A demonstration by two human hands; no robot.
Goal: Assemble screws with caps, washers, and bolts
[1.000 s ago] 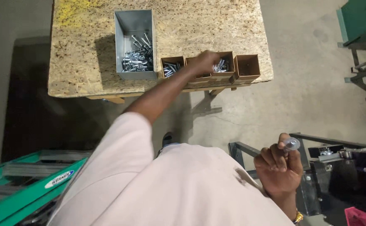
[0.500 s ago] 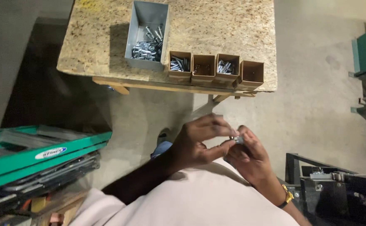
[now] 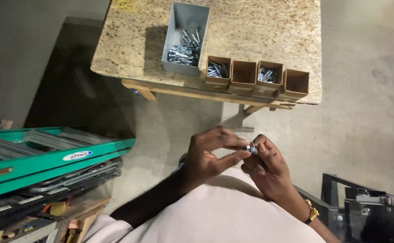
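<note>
Left hand (image 3: 208, 155) back from far boxes (image 3: 244, 72), now meeting right hand (image 3: 269, 168); both sets of fingertips pinching small metal fastener (image 3: 250, 147) (assembly under way).

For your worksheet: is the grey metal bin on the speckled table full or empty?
Partly full. The open-topped grey metal bin on the speckled table holds a loose heap of shiny silver bolts at its near end; its far end is bare.
</note>
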